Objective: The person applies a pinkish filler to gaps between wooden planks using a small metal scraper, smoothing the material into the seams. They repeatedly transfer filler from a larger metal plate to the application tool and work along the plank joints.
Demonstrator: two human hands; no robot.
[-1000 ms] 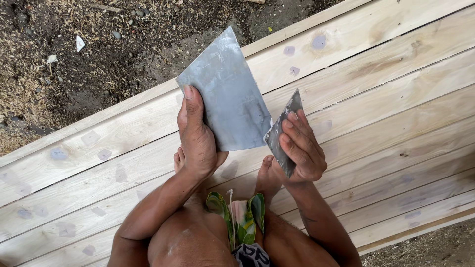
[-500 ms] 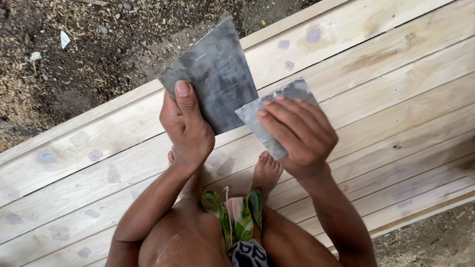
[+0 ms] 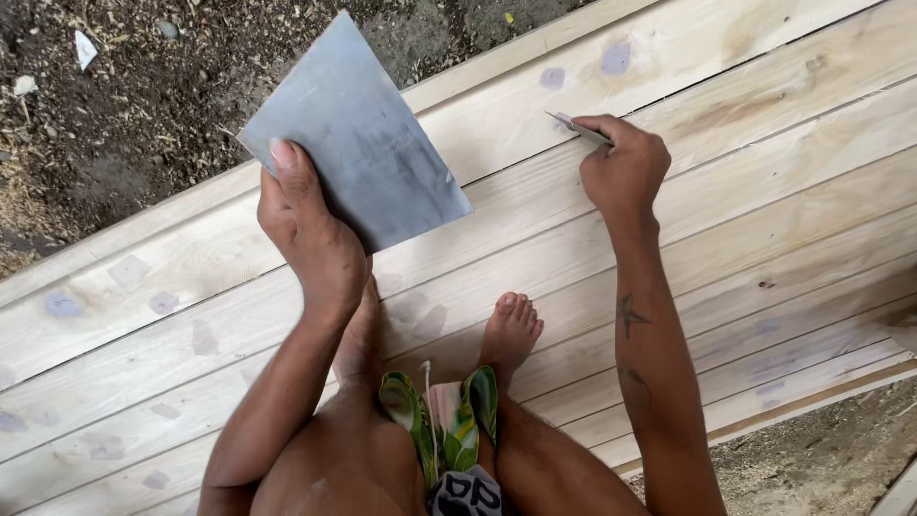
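My left hand (image 3: 310, 234) grips a large grey rectangular sheet (image 3: 358, 143), like sandpaper, by its lower edge and holds it up over the boards. My right hand (image 3: 623, 167) is stretched out to the right, pinching a small folded grey piece (image 3: 576, 126) against the pale wooden planks (image 3: 745, 124). The planks lie side by side with grey filler patches (image 3: 616, 57) dotted on them. My bare feet (image 3: 509, 330) stand on the planks below the hands.
Dark soil with wood shavings (image 3: 124, 105) lies beyond the far edge of the planks, with small white scraps on it. Sawdust-covered ground (image 3: 821, 459) shows at the bottom right past the near plank edge.
My right hand has moved away from the large sheet, out to the right and down onto the planks with the small piece. The left hand keeps holding the large sheet.
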